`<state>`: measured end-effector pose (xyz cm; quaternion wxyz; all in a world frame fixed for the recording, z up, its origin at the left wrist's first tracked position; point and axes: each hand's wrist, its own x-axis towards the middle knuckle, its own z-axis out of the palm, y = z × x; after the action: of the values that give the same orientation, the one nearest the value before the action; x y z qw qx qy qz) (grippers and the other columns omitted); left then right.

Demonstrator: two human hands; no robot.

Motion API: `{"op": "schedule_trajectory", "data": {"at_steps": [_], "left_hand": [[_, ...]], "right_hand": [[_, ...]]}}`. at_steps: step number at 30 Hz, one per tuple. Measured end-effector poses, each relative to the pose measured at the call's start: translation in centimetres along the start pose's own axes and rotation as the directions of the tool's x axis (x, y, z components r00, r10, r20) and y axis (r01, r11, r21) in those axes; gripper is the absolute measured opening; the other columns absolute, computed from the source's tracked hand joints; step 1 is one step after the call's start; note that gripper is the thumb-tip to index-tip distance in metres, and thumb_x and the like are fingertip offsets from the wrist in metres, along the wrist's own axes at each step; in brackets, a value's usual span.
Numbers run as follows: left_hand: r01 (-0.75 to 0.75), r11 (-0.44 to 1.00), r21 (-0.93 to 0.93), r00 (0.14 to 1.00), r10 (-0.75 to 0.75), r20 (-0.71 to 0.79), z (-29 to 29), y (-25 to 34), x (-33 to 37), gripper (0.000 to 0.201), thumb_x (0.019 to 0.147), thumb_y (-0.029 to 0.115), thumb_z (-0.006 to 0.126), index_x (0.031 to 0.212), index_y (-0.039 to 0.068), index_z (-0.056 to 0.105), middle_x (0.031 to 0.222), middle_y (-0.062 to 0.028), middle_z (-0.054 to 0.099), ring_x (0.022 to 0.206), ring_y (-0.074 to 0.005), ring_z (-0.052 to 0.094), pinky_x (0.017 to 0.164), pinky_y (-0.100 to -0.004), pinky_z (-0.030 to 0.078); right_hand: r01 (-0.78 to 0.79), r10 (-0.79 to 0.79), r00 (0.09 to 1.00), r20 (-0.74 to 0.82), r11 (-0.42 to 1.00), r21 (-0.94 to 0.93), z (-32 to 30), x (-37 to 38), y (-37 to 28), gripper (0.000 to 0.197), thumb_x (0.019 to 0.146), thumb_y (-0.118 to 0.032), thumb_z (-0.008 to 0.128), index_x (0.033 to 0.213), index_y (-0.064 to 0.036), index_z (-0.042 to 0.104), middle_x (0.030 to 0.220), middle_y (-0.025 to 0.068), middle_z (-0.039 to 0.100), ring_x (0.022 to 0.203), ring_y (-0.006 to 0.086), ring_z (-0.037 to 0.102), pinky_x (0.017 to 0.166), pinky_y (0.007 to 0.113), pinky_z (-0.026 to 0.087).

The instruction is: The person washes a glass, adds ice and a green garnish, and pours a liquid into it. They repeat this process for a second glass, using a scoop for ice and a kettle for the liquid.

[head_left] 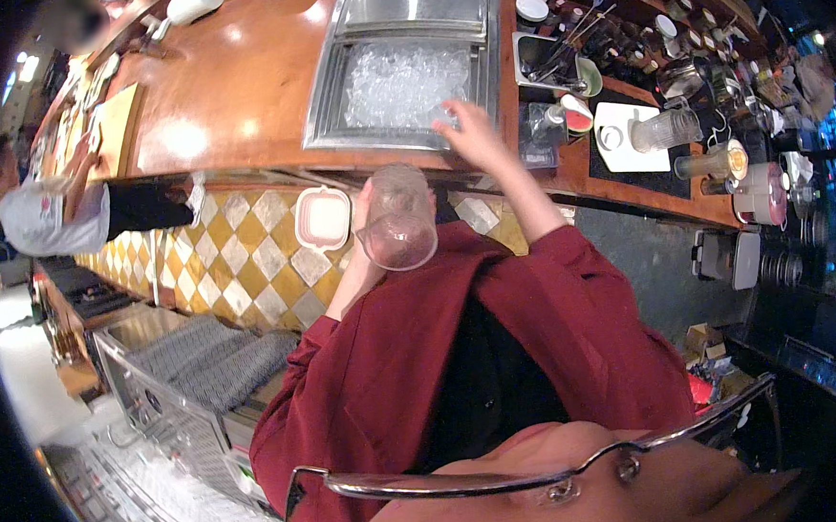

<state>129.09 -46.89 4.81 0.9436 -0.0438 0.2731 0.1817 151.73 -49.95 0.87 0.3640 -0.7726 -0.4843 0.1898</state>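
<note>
Overhead, right hand (470, 131): fingers spread at ice bin (326, 94) edge, nearer ice (398, 82);
Left hand (363, 228): wrapped round clear pitcher (398, 216), held below the bin

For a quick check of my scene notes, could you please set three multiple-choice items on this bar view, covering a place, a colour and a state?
1. Where is the right hand?
A. at the ice bin's near edge
B. on the paper towel roll
C. on the floor mat

2. What colour are the person's sleeves?
A. yellow
B. dark red
C. white

3. In what state is the clear cup in the left hand?
A. full of dark liquid
B. capped with a lid
C. held up, seemingly empty

Answers:
1 A: the hand reaches over the ice bin by the crushed ice.
2 B: both forearms wear dark red cloth.
3 C: the cup looks see-through, with no visible contents.
</note>
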Motion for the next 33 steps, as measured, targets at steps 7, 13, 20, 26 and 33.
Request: {"op": "schedule_trajectory", "data": {"at_steps": [7, 13, 20, 26, 33], "left_hand": [[-0.312, 0.464, 0.829, 0.888, 0.453, 0.081, -4.4, 10.7, 8.6, 0.054, 0.082, 0.047, 0.053, 0.115, 0.003, 0.053, 0.109, -0.0193, 0.057, 0.094, -0.0339, 0.058, 0.077, -0.0468, 0.052], [-0.253, 0.058, 0.966, 0.77, 0.617, 0.164, -8.7, 16.8, 12.6, 0.039, 0.092, 0.033, 0.041, 0.117, 0.005, 0.051, 0.112, -0.0154, 0.055, 0.099, -0.0292, 0.055, 0.083, -0.0456, 0.051], [-0.457, 0.754, 0.472, 0.821, 0.562, -0.103, -8.9, 19.5, 12.6, 0.038, 0.083, 0.034, 0.054, 0.111, 0.008, 0.05, 0.116, -0.0101, 0.052, 0.104, -0.0293, 0.052, 0.089, -0.0486, 0.046], [-0.504, 0.818, -0.278, 0.764, 0.271, -0.586, -1.8, 18.4, 9.5, 0.037, 0.081, 0.034, 0.055, 0.108, 0.009, 0.056, 0.116, -0.0091, 0.053, 0.109, -0.0303, 0.051, 0.091, -0.0501, 0.045], [-0.515, 0.842, -0.161, 0.787, 0.39, -0.478, 0.2, 17.6, 9.7, 0.037, 0.083, 0.033, 0.052, 0.112, 0.01, 0.056, 0.118, -0.0116, 0.053, 0.109, -0.0306, 0.05, 0.09, -0.0491, 0.045]], "right_hand": [[-0.412, 0.511, 0.856, -0.079, 0.583, -0.7, -6.5, 14.8, 10.7, 0.033, 0.086, -0.016, 0.04, 0.111, -0.006, 0.06, 0.118, 0.0166, 0.056, 0.11, 0.034, 0.053, 0.087, 0.046, 0.046], [-0.278, 0.651, 0.757, -0.055, 0.244, -0.929, -7.3, 17.5, 19.7, 0.031, 0.088, -0.022, 0.047, 0.112, -0.0115, 0.064, 0.12, 0.0081, 0.059, 0.108, 0.0284, 0.057, 0.082, 0.049, 0.046], [-0.141, 0.92, 0.384, -0.08, -0.027, -0.99, -8.7, 17.4, 20.1, 0.023, 0.081, -0.021, 0.056, 0.095, -0.0103, 0.071, 0.092, 0.0085, 0.069, 0.075, 0.0267, 0.067, 0.073, 0.053, 0.047], [-0.504, 0.781, 0.624, -0.013, 0.39, -0.771, -16.4, 15.7, 6.2, 0.034, 0.082, -0.029, 0.054, 0.097, -0.0008, 0.066, 0.105, 0.0223, 0.062, 0.099, 0.0334, 0.061, 0.08, 0.039, 0.049], [0.09, 0.19, 0.923, 0.335, 0.74, -0.667, 0.5, 15.1, -0.6, 0.031, 0.085, -0.031, 0.054, 0.092, -0.0006, 0.059, 0.082, 0.0182, 0.066, 0.078, 0.0332, 0.065, 0.067, 0.044, 0.052]]}}
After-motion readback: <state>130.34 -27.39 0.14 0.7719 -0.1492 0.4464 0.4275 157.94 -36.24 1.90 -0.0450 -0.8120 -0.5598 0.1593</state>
